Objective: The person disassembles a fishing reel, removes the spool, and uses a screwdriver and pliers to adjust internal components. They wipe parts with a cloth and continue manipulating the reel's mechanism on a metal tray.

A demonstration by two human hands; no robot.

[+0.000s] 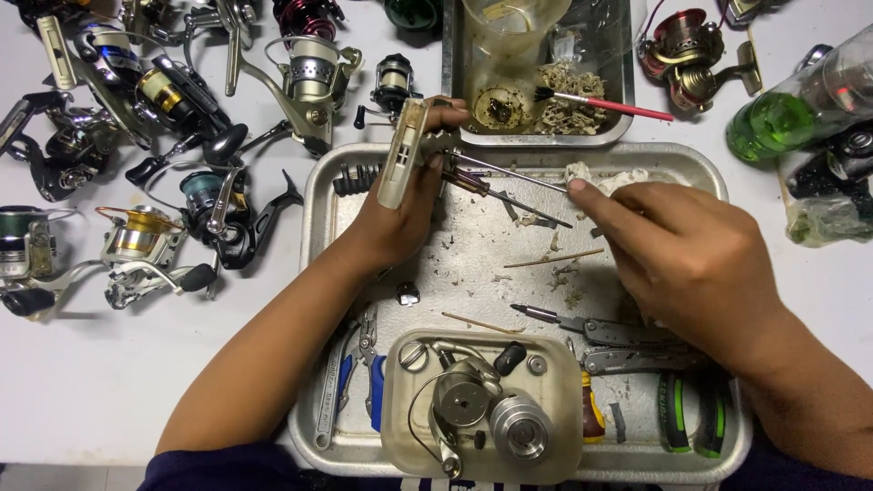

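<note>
Left hand (pixel 400 214): clenched around a beige reel body (pixel 405 164), held upright above the far left part of the metal tray (pixel 318 195).
Reel shaft (pixel 509 173): thin metal rod sticking out rightward from the reel body.
Right hand (pixel 682 250): fingers pinched on a whitish wad of cloth (pixel 605 178) at the shaft's far end.
Near tray contents: multi-tool (pixel 627 335), small beige tub (pixel 482 409) with reel parts.
Beyond the tray: steel pan (pixel 618 127) with a red-handled brush (pixel 605 103); fishing reels (pixel 155 164) spread over the white table (pixel 91 382); green bottle (pixel 782 118) at right.

A fishing-reel repair workbench. Many spinning reels (pixel 145 100) crowd the upper left of the frame. Hand tools (pixel 627 341) lie in a metal tray (pixel 318 200) at centre.
</note>
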